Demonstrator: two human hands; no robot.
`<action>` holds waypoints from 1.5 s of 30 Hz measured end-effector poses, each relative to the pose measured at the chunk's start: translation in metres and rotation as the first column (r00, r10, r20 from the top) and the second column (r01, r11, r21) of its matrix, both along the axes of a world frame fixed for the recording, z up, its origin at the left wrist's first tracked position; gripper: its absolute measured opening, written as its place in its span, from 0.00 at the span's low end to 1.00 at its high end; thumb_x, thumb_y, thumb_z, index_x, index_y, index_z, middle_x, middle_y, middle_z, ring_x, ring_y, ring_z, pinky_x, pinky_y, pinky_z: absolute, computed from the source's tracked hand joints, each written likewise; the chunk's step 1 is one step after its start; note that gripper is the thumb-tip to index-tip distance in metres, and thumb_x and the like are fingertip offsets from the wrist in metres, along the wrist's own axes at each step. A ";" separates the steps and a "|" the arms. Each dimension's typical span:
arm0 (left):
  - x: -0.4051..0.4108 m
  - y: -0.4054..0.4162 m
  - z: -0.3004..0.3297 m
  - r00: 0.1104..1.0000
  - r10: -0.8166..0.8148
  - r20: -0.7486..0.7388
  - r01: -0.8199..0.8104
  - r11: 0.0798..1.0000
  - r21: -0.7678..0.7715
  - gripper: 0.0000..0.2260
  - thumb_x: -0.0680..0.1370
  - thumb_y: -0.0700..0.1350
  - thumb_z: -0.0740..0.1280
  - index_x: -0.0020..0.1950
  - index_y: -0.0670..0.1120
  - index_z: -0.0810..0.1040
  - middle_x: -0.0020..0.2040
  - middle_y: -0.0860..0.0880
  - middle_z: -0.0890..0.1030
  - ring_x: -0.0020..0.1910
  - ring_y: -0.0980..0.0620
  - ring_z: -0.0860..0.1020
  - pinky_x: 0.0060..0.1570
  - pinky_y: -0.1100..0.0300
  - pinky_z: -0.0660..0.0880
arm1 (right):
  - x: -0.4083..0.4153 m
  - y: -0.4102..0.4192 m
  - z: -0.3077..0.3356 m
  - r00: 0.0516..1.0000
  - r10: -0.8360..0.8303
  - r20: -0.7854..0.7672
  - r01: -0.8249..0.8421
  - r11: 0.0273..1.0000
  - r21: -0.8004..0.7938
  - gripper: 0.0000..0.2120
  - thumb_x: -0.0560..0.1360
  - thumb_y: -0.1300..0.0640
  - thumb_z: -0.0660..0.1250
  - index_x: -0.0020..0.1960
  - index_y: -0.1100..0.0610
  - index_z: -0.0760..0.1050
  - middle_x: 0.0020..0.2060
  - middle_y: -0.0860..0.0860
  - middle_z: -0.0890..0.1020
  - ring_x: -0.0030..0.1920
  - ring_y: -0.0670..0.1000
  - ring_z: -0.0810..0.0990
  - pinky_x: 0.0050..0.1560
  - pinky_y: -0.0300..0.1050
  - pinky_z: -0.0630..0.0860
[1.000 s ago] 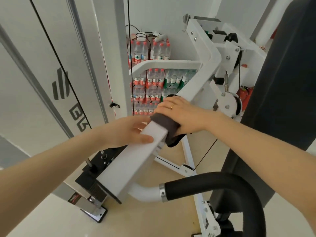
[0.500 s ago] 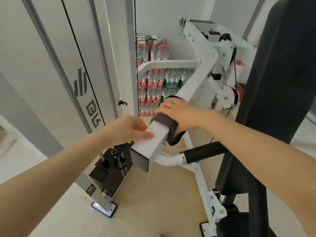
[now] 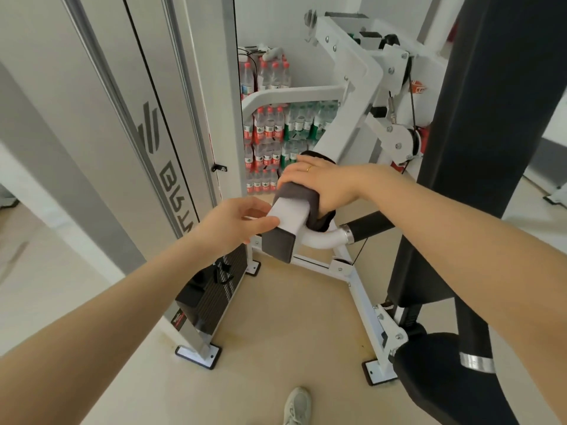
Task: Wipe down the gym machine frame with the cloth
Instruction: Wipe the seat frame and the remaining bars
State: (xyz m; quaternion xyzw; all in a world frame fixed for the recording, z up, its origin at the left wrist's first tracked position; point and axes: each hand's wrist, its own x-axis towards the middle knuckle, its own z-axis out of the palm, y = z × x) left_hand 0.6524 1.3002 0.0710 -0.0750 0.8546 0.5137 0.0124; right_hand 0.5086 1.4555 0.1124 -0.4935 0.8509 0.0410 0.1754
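A white square arm of the gym machine frame (image 3: pixel 343 130) slopes down toward me and ends in a dark cap (image 3: pixel 277 246). A dark grey cloth (image 3: pixel 299 194) is wrapped over the arm near that end. My right hand (image 3: pixel 319 184) grips the cloth around the arm, a ring on one finger. My left hand (image 3: pixel 233 223) holds the arm's lower end from the left side, thumb along its near face. A curved white tube with a black grip (image 3: pixel 371 225) leaves the arm below my right hand.
A tall black back pad (image 3: pixel 478 148) stands at the right, a black seat pad (image 3: pixel 435 381) below it. The weight stack (image 3: pixel 208 299) and its grey tower (image 3: pixel 171 142) are at the left. Packs of water bottles (image 3: pixel 276 133) fill the back corner. My shoe (image 3: pixel 296 406) is on the beige floor.
My right hand has slid the cloth down the arm toward its capped end. The view has tilted down, so the floor, seat pad and my shoe show now. My left hand stays on the arm's end.
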 end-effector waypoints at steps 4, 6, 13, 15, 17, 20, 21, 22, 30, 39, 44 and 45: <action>0.013 0.002 -0.009 0.997 0.065 -0.051 -0.061 0.995 0.078 0.06 0.73 0.48 0.70 0.47 0.48 0.78 0.44 0.51 0.82 0.44 0.54 0.80 0.46 0.59 0.78 | 0.032 -0.005 0.001 0.992 0.065 0.109 -0.072 0.995 0.066 0.40 0.69 0.61 0.68 0.74 0.45 0.51 0.75 0.43 0.48 0.74 0.48 0.36 0.71 0.50 0.34; 0.020 0.000 -0.015 0.996 0.072 -0.056 -0.069 0.996 0.054 0.06 0.73 0.47 0.70 0.45 0.46 0.78 0.42 0.49 0.82 0.43 0.51 0.81 0.49 0.54 0.77 | 0.043 -0.004 -0.002 0.975 0.059 0.214 -0.062 0.998 0.007 0.38 0.73 0.56 0.66 0.76 0.48 0.48 0.76 0.45 0.46 0.74 0.46 0.36 0.70 0.47 0.32; 0.024 -0.008 -0.017 0.982 0.153 -0.107 -0.155 0.988 -0.009 0.06 0.75 0.52 0.66 0.44 0.50 0.76 0.38 0.53 0.81 0.31 0.66 0.77 0.34 0.70 0.72 | 0.019 -0.006 -0.015 0.995 -0.086 0.044 0.095 0.937 -0.336 0.18 0.82 0.53 0.50 0.67 0.53 0.71 0.67 0.49 0.70 0.70 0.49 0.62 0.68 0.39 0.50; 0.024 -0.006 -0.015 0.984 0.133 -0.118 -0.136 0.991 -0.017 0.05 0.75 0.52 0.65 0.47 0.52 0.76 0.43 0.55 0.80 0.38 0.63 0.78 0.42 0.64 0.75 | -0.002 -0.007 -0.019 0.974 -0.213 -0.074 0.165 0.897 -0.410 0.16 0.82 0.54 0.52 0.62 0.58 0.75 0.62 0.52 0.75 0.66 0.55 0.68 0.66 0.45 0.58; 0.021 -0.003 -0.012 0.985 0.111 -0.130 -0.114 0.993 -0.021 0.08 0.76 0.52 0.64 0.53 0.53 0.75 0.47 0.58 0.79 0.44 0.61 0.78 0.48 0.61 0.75 | -0.018 -0.010 -0.024 0.943 -0.314 -0.111 0.239 0.870 -0.430 0.17 0.82 0.54 0.51 0.61 0.58 0.75 0.64 0.53 0.74 0.69 0.57 0.65 0.69 0.48 0.57; 0.013 0.003 -0.008 0.988 0.086 -0.131 -0.087 0.996 -0.004 0.17 0.75 0.54 0.64 0.63 0.53 0.70 0.52 0.61 0.77 0.50 0.63 0.76 0.47 0.68 0.71 | -0.012 -0.013 -0.031 0.943 -0.316 -0.102 0.248 0.875 -0.415 0.17 0.82 0.52 0.50 0.61 0.55 0.74 0.68 0.52 0.71 0.73 0.54 0.58 0.71 0.49 0.51; 0.008 0.005 -0.007 0.987 0.091 -0.134 -0.089 0.996 0.021 0.20 0.75 0.54 0.65 0.66 0.52 0.67 0.54 0.60 0.77 0.51 0.63 0.76 0.45 0.70 0.70 | -0.005 -0.011 -0.034 0.953 -0.282 -0.110 0.208 0.874 -0.439 0.16 0.82 0.52 0.51 0.60 0.54 0.74 0.67 0.51 0.71 0.73 0.53 0.58 0.71 0.49 0.50; 0.003 0.009 -0.006 0.984 0.107 -0.141 -0.100 0.994 0.051 0.23 0.75 0.54 0.65 0.68 0.51 0.65 0.55 0.58 0.77 0.51 0.64 0.75 0.44 0.70 0.68 | 0.003 -0.007 -0.038 0.965 -0.236 -0.117 0.154 0.865 -0.478 0.15 0.81 0.52 0.51 0.60 0.53 0.74 0.67 0.51 0.72 0.72 0.53 0.58 0.71 0.49 0.50; -0.038 0.036 0.002 0.966 0.229 -0.122 -0.250 0.947 -0.200 0.35 0.65 0.61 0.72 0.66 0.47 0.64 0.53 0.56 0.71 0.47 0.58 0.73 0.39 0.66 0.67 | -0.040 0.008 -0.036 0.989 -0.056 -0.135 -0.026 0.843 -0.537 0.15 0.81 0.56 0.52 0.61 0.55 0.74 0.61 0.51 0.75 0.64 0.52 0.67 0.66 0.46 0.58; -0.060 0.072 0.021 0.940 0.339 0.038 -0.221 0.691 -0.689 0.23 0.67 0.64 0.69 0.50 0.48 0.68 0.38 0.53 0.72 0.34 0.57 0.71 0.31 0.61 0.69 | -0.096 0.021 -0.034 0.982 -0.146 -0.119 0.076 0.886 -0.458 0.17 0.82 0.51 0.48 0.67 0.51 0.67 0.71 0.50 0.65 0.74 0.53 0.54 0.72 0.52 0.48; -0.076 0.090 0.026 0.900 0.436 -0.026 -0.311 0.597 -0.740 0.26 0.68 0.66 0.67 0.50 0.45 0.69 0.36 0.51 0.72 0.33 0.52 0.72 0.29 0.60 0.66 | -0.079 0.030 -0.038 0.978 0.203 -0.049 -0.206 0.896 -0.393 0.21 0.81 0.50 0.52 0.74 0.46 0.57 0.75 0.47 0.57 0.75 0.51 0.46 0.71 0.49 0.38; -0.077 0.093 0.025 0.890 0.455 -0.024 -0.319 0.584 -0.746 0.27 0.67 0.67 0.67 0.51 0.45 0.70 0.37 0.50 0.73 0.35 0.51 0.73 0.31 0.58 0.69 | -0.084 0.032 -0.036 0.969 0.242 -0.046 -0.242 0.895 -0.376 0.22 0.81 0.50 0.52 0.74 0.46 0.55 0.75 0.46 0.56 0.75 0.50 0.46 0.71 0.47 0.39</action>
